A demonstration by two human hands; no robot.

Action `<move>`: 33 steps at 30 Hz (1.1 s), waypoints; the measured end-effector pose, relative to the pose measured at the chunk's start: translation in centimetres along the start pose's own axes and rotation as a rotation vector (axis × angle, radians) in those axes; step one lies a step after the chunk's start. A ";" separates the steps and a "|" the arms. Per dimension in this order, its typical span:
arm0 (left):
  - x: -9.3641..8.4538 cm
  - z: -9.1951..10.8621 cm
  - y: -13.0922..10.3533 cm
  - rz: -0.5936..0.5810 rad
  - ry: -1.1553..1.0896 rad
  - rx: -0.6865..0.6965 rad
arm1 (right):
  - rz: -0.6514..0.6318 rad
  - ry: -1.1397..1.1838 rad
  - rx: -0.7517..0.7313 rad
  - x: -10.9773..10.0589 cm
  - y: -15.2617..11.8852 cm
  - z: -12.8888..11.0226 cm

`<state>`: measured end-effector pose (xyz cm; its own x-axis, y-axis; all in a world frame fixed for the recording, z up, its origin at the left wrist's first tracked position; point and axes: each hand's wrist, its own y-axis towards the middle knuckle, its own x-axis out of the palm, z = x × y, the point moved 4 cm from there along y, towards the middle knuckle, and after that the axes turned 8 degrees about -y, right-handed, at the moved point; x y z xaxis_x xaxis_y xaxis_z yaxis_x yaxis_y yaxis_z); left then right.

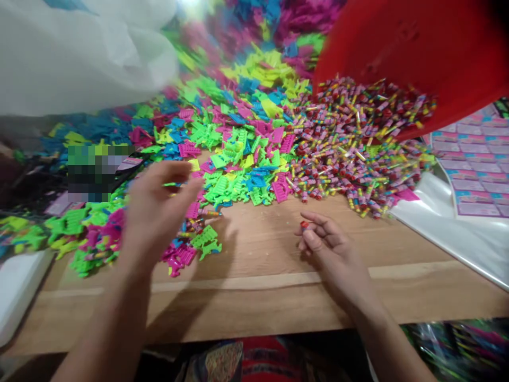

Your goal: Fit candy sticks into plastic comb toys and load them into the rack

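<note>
My right hand (328, 241) is low over the bare wood of the table, closed in a pinch. Between thumb and fingers shows the red end of a small tube (304, 225); the rest of it is covered. A heap of similar small pink-and-yellow tubes (330, 143) lies just beyond this hand. My left hand (163, 201), smeared by motion, hovers above the left part of the table. Its thumb stands apart from the fingers and I see nothing held. Under and beside it lie small flat plastic pieces (207, 241) in green and pink, with a few tubes among them.
A large pile of green, pink, blue and yellow plastic pieces (238, 143) covers the back. A red tub (397, 48) tips over the tubes. Printed card sheets (477, 159) and clear plastic (457, 223) lie right. A white bag (87, 58) bulges at upper left.
</note>
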<state>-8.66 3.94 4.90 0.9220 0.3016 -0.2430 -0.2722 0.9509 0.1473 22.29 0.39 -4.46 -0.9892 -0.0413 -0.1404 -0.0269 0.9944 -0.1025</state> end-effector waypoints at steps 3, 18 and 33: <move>6.3 -1.0 2.9 -0.210 0.330 0.111 | -0.071 -0.020 -0.008 1.1 -0.6 -0.2; 10.0 -4.6 2.0 -0.263 0.416 0.118 | -0.072 -0.132 -0.001 1.0 -0.1 -0.4; 11.2 -3.8 -5.5 -0.449 -0.463 -0.323 | -0.013 -0.151 -0.171 2.4 0.2 -1.3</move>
<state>2.08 2.33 -2.27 0.9666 -0.1157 0.2286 0.1586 0.9710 -0.1791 19.77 0.65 -3.58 -0.9562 -0.0560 -0.2874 -0.0767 0.9952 0.0612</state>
